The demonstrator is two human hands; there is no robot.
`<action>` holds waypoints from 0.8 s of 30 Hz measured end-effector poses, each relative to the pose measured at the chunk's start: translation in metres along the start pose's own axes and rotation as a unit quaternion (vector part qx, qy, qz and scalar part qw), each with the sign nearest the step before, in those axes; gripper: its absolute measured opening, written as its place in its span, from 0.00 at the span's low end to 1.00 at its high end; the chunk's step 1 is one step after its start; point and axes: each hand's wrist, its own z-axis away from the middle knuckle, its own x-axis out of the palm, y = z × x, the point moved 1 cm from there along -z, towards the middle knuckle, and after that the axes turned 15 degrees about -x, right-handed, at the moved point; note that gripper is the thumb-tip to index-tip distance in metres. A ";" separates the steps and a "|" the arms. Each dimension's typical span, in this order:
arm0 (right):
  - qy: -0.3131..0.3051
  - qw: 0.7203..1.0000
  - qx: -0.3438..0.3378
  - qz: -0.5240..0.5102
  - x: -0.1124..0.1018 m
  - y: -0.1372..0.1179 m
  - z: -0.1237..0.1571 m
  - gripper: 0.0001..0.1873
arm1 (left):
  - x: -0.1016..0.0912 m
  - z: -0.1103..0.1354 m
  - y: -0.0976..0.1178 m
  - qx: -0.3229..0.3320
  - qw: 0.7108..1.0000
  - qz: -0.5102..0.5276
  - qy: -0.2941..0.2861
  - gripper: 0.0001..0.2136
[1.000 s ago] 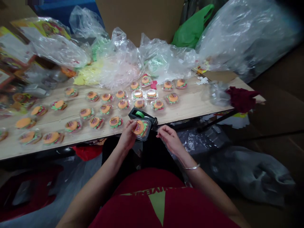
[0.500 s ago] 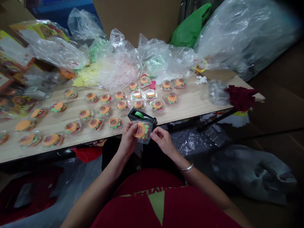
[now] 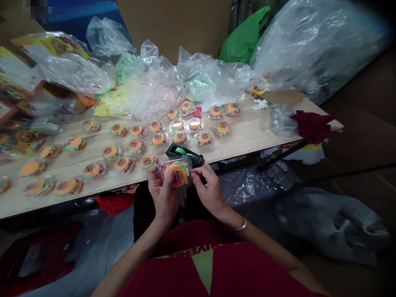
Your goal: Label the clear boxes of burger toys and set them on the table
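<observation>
My left hand [image 3: 164,194] grips a clear plastic box with a burger-shaped piece [image 3: 177,174] inside, orange on top with green frills and a printed label. Its thumb presses on the lid. At the box's right edge, my right hand [image 3: 209,187] has thumb and forefinger pinched together; whatever is between them is too small to make out. Just behind the box, at the table's front edge, stands a black tape dispenser [image 3: 195,157] with a green roll [image 3: 180,152].
Several boxed burgers [image 3: 123,164] stand in loose rows on the wooden table [image 3: 247,131]. Plastic bags [image 3: 154,88] of coloured pieces line the back. At the right end are clear empty boxes [image 3: 282,119] and a dark red cloth [image 3: 312,126]. Printed cartons [image 3: 18,70] stand far left.
The boxed burger has come nearer to me and slightly left in my left hand, its label turned more toward me. My right hand has followed to its right edge.
</observation>
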 end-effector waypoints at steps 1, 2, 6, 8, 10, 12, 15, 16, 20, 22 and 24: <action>-0.016 0.998 0.024 -0.063 0.001 0.001 -0.002 0.11 | 0.000 0.001 0.001 -0.003 1.000 -0.002 -0.001 0.14; -0.039 0.989 0.049 -0.131 0.002 0.002 -0.004 0.12 | 0.000 0.002 0.002 -0.010 1.000 -0.003 -0.006 0.14; -0.137 0.941 0.108 -0.291 0.005 0.011 -0.011 0.21 | -0.002 0.001 0.007 -0.064 0.997 0.004 -0.054 0.13; -0.128 0.947 0.102 -0.275 0.007 0.012 -0.013 0.22 | -0.003 -0.001 0.008 -0.075 0.995 0.007 -0.065 0.13; -0.086 0.961 0.096 -0.245 0.011 0.011 -0.012 0.19 | -0.006 -0.003 0.008 -0.074 0.995 -0.002 -0.064 0.13; -0.050 0.967 0.098 -0.231 0.015 0.009 -0.006 0.17 | -0.010 -0.004 0.006 -0.075 0.995 -0.016 -0.056 0.14; -0.069 0.962 0.119 -0.235 0.021 0.010 0.006 0.19 | -0.015 -0.006 0.000 -0.082 0.996 -0.026 -0.030 0.13; -0.078 0.962 0.125 -0.231 0.022 0.011 0.010 0.21 | -0.017 -0.006 -0.003 -0.087 0.996 -0.023 -0.020 0.13; -0.043 0.973 0.137 -0.182 0.021 0.007 0.013 0.20 | -0.019 -0.006 -0.008 -0.107 0.994 -0.012 -0.014 0.15; -0.047 0.974 0.137 -0.173 0.022 0.004 0.012 0.18 | -0.019 -0.005 -0.008 -0.103 0.995 -0.013 -0.015 0.14; -0.080 0.971 0.142 -0.174 0.021 0.004 0.009 0.17 | -0.020 -0.005 -0.007 -0.101 0.994 -0.019 -0.021 0.13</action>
